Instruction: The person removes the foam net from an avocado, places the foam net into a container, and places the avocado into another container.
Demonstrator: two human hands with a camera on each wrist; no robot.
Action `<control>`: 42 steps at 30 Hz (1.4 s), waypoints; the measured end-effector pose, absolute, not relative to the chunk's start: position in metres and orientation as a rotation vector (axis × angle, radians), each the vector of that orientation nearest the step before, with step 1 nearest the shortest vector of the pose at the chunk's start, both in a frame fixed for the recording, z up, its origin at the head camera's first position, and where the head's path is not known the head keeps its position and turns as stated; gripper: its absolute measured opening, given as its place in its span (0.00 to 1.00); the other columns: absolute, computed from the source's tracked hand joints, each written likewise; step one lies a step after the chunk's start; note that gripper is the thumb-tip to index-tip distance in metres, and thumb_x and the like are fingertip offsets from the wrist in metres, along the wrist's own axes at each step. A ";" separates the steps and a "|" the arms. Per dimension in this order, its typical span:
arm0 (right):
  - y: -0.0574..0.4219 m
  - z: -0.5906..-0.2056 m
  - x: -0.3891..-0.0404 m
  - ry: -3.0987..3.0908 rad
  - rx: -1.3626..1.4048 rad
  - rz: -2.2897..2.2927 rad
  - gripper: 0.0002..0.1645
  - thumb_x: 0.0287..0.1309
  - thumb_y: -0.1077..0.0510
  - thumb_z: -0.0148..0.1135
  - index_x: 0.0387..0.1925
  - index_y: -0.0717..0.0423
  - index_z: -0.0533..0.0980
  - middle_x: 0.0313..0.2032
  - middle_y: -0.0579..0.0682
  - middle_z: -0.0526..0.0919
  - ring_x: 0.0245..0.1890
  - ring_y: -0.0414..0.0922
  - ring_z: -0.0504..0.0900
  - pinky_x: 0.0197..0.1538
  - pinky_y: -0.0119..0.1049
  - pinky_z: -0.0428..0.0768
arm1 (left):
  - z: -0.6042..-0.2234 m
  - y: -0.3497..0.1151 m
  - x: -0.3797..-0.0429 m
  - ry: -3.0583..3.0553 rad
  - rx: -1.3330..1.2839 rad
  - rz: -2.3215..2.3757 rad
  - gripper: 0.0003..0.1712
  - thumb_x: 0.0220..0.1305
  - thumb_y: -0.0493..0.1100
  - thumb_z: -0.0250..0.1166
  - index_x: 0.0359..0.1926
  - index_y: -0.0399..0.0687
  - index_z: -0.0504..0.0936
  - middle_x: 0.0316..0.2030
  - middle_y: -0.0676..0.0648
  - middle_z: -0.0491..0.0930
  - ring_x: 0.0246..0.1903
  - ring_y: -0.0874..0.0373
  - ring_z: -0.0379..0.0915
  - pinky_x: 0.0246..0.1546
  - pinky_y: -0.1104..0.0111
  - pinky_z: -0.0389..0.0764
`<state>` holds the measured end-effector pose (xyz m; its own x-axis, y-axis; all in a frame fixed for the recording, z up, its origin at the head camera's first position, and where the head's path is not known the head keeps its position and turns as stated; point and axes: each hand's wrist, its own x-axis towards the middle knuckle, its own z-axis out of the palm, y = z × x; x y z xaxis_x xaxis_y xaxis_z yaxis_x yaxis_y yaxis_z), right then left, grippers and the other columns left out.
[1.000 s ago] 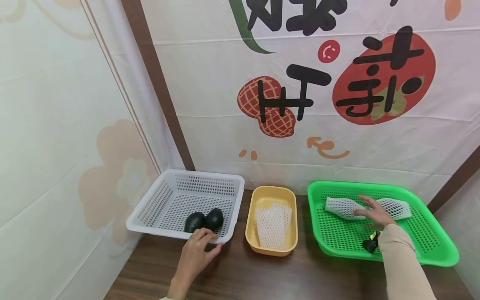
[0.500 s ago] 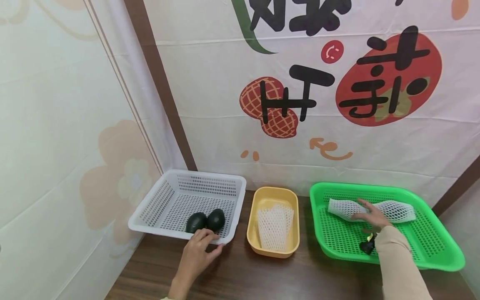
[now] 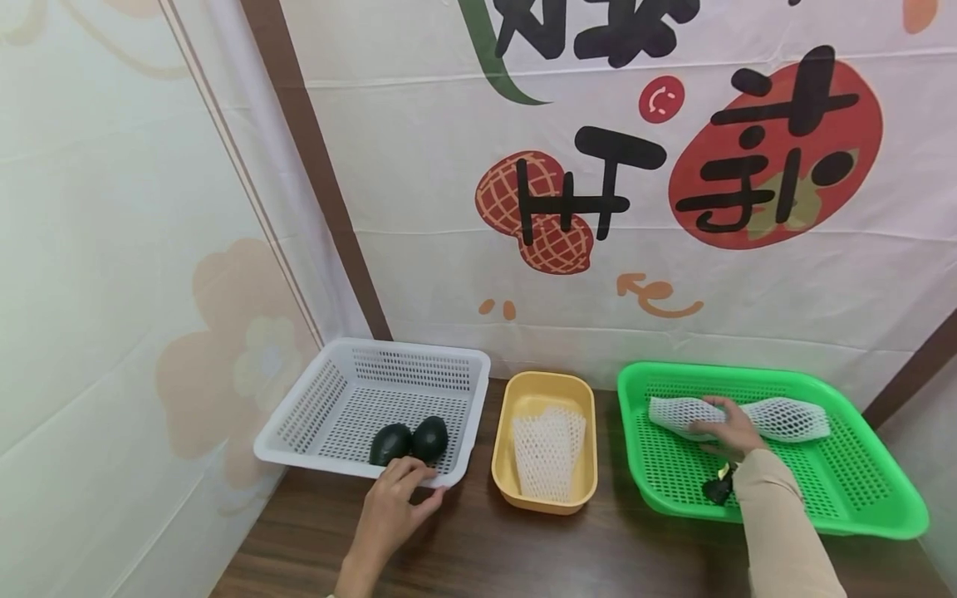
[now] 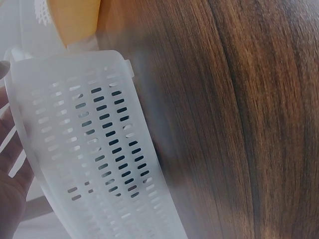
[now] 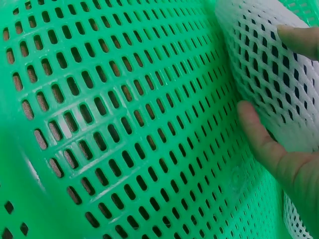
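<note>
In the head view my left hand point(image 3: 389, 511) rests with bent fingers on the front rim of the white basket point(image 3: 299, 453). Two dark green avocados point(image 3: 391, 444) lie in that basket, just beyond the fingertips. The left wrist view has part of the hand point(image 4: 12, 164) above the rim. My right hand point(image 3: 728, 432) is inside the green basket point(image 3: 860, 473), its thumb and a finger on either side of a white foam net sleeve point(image 5: 269, 64). Something dark shows through the sleeve's mesh. A second bulging foam net sleeve point(image 3: 788, 419) lies to its right.
Between the baskets a yellow tray point(image 3: 544, 502) holds flat foam net sleeves point(image 3: 546, 457). All stand on a brown wooden table point(image 3: 583, 556), against a printed cloth point(image 3: 419, 249). A small black object point(image 3: 718, 488) sits at my right wrist.
My right hand has moved slightly left and closed in on the left foam net sleeve, which has shifted a little. The left hand stays on the white basket's rim.
</note>
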<state>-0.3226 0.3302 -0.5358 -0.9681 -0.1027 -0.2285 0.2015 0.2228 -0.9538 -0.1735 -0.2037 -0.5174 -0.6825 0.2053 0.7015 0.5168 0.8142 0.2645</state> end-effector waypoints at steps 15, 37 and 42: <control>0.333 -0.532 -0.322 2.247 0.115 -1.880 0.35 0.46 0.53 0.67 0.50 0.47 0.56 0.59 0.68 0.43 0.51 0.63 0.62 0.46 0.53 0.70 | -0.517 -0.203 -0.174 -2.295 -0.530 -0.560 0.09 0.42 0.47 0.68 0.26 0.49 0.81 0.30 0.57 0.72 0.31 0.64 0.67 0.28 0.70 0.72; 0.334 -0.509 -0.318 2.308 0.042 -1.887 0.33 0.46 0.52 0.67 0.49 0.44 0.57 0.57 0.67 0.46 0.49 0.60 0.64 0.46 0.57 0.68 | -0.516 -0.204 -0.175 -2.314 -0.550 -0.583 0.10 0.42 0.46 0.69 0.27 0.48 0.81 0.30 0.55 0.72 0.31 0.62 0.67 0.27 0.69 0.73; 0.333 -0.502 -0.315 2.313 0.027 -1.910 0.31 0.48 0.55 0.65 0.49 0.46 0.57 0.56 0.67 0.48 0.46 0.55 0.67 0.46 0.56 0.69 | -0.516 -0.204 -0.175 -2.329 -0.542 -0.586 0.10 0.42 0.46 0.70 0.27 0.49 0.81 0.30 0.56 0.72 0.31 0.62 0.67 0.26 0.68 0.73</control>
<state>-0.3146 0.3327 -0.5017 -0.9897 -0.0762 -0.1208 0.1042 0.1932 -0.9756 -0.1746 -0.2045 -0.5164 -0.6915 0.2204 0.6879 0.5196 0.8134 0.2617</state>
